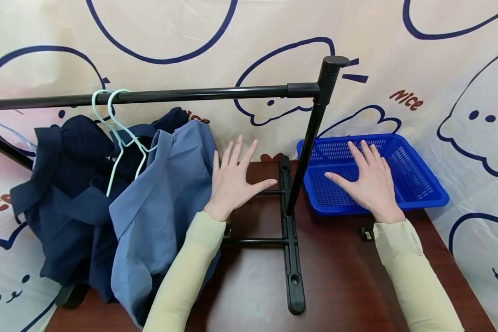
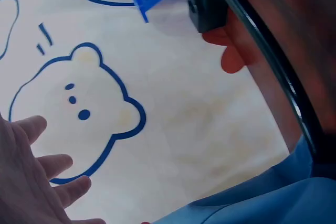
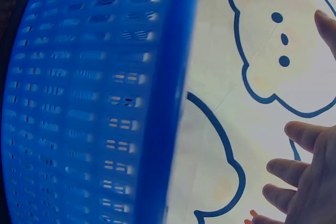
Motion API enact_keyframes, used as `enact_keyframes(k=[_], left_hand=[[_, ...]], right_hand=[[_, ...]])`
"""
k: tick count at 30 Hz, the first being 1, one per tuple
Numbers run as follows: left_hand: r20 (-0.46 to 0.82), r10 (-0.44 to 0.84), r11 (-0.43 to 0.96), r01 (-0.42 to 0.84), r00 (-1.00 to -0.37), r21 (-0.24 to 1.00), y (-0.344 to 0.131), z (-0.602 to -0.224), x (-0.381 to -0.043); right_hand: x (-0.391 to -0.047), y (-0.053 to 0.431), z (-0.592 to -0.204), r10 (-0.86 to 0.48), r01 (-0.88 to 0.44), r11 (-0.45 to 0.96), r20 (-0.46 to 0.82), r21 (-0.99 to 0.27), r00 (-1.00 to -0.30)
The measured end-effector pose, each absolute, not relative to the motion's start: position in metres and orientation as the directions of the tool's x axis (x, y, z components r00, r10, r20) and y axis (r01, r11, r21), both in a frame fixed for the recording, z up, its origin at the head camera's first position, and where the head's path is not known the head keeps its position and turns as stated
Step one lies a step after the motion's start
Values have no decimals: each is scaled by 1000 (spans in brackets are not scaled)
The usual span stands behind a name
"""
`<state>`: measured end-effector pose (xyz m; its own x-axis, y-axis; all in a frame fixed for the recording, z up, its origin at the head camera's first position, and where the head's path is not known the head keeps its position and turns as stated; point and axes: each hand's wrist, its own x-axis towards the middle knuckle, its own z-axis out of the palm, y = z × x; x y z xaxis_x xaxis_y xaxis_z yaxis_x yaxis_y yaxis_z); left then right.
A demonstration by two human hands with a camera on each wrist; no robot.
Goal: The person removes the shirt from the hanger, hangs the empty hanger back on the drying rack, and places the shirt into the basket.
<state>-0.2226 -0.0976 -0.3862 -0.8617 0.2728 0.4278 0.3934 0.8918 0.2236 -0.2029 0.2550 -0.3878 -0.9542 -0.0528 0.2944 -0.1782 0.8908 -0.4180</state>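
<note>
Fingers (image 1: 236, 151) spread wide on both, L hand (image 1: 232, 184) just beside lt-blue garment (image 1: 163, 207) hung on blk rack (image 1: 313, 138), R hand (image 1: 373, 186) over blue basket (image 1: 419, 203), brn table (image 1: 340, 281) below, navy clothes (image 1: 76, 198) & mint hangers (image 1: 140, 145) farther L.

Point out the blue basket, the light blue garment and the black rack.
Blue basket (image 1: 411, 168), head view: right inner wall.
Light blue garment (image 1: 166, 184), head view: middle fabric.
Black rack (image 1: 216, 93), head view: top bar.

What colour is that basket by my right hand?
The basket is plain bright blue all over; the head view shows it best.
</note>
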Motion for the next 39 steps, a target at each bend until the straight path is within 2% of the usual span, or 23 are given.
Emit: enact_keyframes(k=[7, 22, 39], left_hand=[[479, 253, 879, 407, -841, 250, -102, -376, -213], [617, 226, 815, 494, -754, 304, -116, -341, -183], [826, 118, 736, 607, -551, 300, -125, -312, -146]], right_hand=[[-199, 251, -382, -42, -201, 865, 333, -460, -942], [-183, 243, -369, -25, -269, 782, 403, -562, -915], [-166, 231, -357, -61, -390, 708, 499, -589, -864]])
